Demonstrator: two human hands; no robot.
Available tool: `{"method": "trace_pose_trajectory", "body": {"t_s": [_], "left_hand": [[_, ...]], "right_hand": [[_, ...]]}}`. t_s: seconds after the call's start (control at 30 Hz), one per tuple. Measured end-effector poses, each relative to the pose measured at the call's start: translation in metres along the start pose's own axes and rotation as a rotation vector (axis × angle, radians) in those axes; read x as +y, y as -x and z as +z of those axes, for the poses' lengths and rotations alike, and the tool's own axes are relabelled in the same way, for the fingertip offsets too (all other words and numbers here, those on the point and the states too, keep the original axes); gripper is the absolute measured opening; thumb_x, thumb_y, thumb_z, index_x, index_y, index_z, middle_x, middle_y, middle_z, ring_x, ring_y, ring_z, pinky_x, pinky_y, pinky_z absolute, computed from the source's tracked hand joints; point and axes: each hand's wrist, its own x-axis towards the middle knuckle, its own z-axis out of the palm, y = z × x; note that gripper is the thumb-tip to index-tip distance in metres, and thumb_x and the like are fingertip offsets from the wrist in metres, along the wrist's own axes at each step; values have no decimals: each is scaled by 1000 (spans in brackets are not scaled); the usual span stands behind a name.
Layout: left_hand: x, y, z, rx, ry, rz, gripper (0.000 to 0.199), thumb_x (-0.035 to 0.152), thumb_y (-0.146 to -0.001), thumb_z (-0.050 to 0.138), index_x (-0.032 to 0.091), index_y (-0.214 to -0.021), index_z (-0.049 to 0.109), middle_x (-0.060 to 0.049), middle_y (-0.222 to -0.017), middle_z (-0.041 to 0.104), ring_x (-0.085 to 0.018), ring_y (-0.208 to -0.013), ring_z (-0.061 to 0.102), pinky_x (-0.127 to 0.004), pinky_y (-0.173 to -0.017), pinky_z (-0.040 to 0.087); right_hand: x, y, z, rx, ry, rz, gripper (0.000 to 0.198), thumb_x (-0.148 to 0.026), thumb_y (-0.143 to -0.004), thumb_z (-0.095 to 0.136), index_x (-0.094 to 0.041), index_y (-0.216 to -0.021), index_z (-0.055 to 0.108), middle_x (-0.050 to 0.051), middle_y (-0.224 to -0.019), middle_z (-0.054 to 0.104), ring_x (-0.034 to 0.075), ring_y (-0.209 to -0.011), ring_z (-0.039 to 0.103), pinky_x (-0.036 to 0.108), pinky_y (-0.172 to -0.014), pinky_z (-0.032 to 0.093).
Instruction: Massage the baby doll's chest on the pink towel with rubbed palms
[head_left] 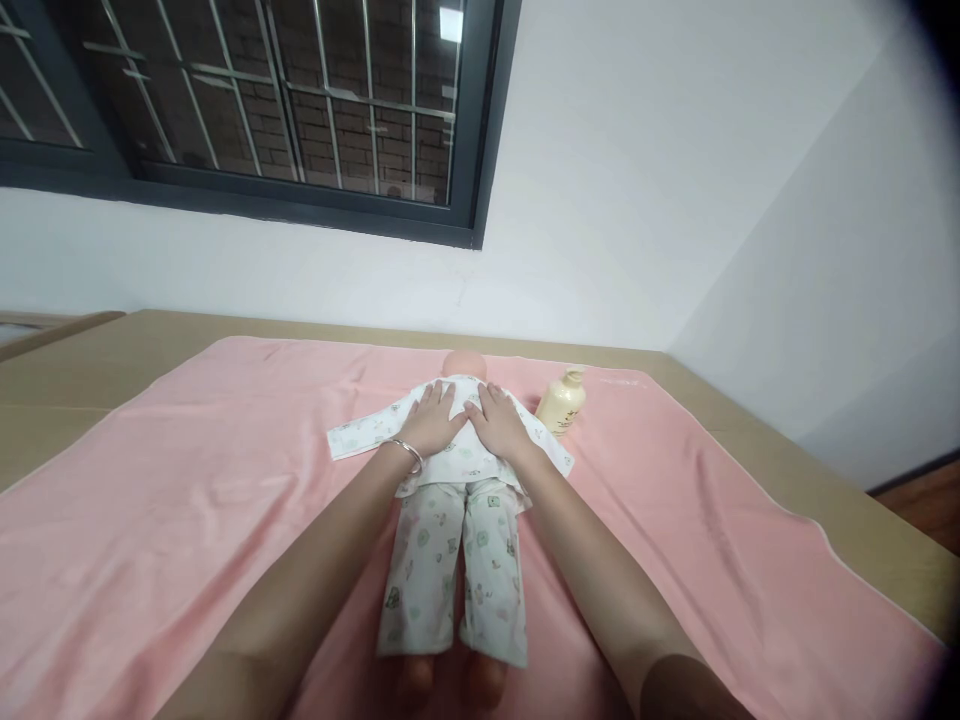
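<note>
A baby doll [464,365] lies stretched out on a pink cloth, its head at the far end and its feet toward me. It wears a white printed top [459,463] and loose patterned trousers [427,560]. My left hand [430,421] rests flat on the left of the top, fingers spread, a silver bangle on the wrist. On the right of the top lies my right hand [498,424], also flat and open, the two thumbs close together. Neither hand grips anything. The doll's face does not show.
A pale yellow bottle [561,401] leans beside the doll's right-hand sleeve. The wrinkled pink cloth [225,480] covers most of a wooden surface [750,425]. White walls stand behind and to the right, with a barred, dark-framed window [300,110] above.
</note>
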Motion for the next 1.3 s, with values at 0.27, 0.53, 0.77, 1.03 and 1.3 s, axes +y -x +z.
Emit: {"method": "trace_pose_trajectory", "body": {"t_s": [0.27,0.53,0.77,1.03,1.3], "left_hand": [[-2,26,-43,-273,-79,226,53,36,-84,55,23,-134,51,-12,-152,44,-29,-135,48,-39,-104,42],[1,2,-18,157,31,46,36,37,-95,37,17,-114,61,-13,-124,66,-27,-114,61,-37,-94,47],[-8,-4,-1,58,-26,-22,67,55,-98,25,15,-152,29,-13,-162,23,-31,-150,17,-54,-119,14],[21,31,-29,-245,-262,100,67,38,-96,37,11,-155,21,-15,-163,17,-26,-152,12,-53,-121,11],[1,4,-9,-11,-19,47,62,45,-100,20,12,-152,26,-15,-163,20,-25,-151,16,-53,-120,17]], "right_hand": [[-44,51,-58,-358,233,-128,55,-30,-98,40,-16,-151,34,17,-160,24,35,-145,29,49,-112,28],[-21,19,-36,-59,60,-69,49,-40,-103,25,-15,-134,53,15,-141,54,29,-132,47,42,-106,35],[2,1,-6,-19,55,12,66,-52,-103,18,-13,-155,24,15,-162,20,28,-151,14,53,-119,7],[-31,28,-28,-208,213,-102,61,-29,-98,37,-11,-155,24,21,-160,23,33,-147,24,51,-118,16],[1,2,-11,-68,11,50,64,-49,-103,18,-12,-155,24,16,-162,21,28,-150,16,53,-119,13]]}}
